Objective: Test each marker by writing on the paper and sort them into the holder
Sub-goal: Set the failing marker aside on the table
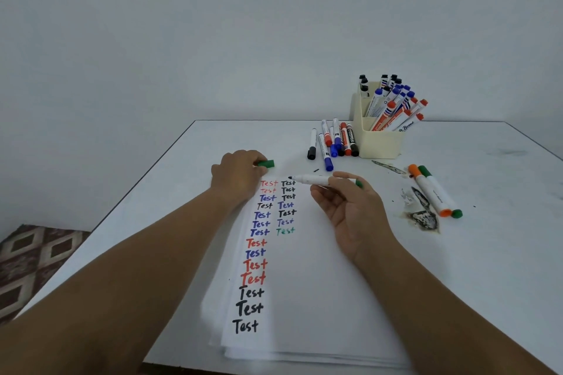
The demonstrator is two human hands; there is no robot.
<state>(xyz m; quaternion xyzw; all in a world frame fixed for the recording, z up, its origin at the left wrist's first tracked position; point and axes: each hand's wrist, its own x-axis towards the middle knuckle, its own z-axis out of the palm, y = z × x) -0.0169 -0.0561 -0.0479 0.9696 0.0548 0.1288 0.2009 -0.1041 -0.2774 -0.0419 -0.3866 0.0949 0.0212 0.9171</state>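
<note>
Head view: mid-task. Right hand (347, 207) pinching uncapped marker (316, 180) over paper (304, 283) near far desk edge; left hand (236, 175) gripping cap (266, 164). Holder (380, 140) mostly filled; loose markers (333, 141) left beside it.

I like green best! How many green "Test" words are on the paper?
1. The single green "Test" word sits at the bottom of the right-hand column on the white paper sheet; the left hand may hide others.

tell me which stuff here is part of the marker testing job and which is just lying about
Job: uncapped marker in right hand; green cap in left hand; paper; holder; loose markers; orange and green markers.

Lying about: dark stain; patterned rug.
</note>
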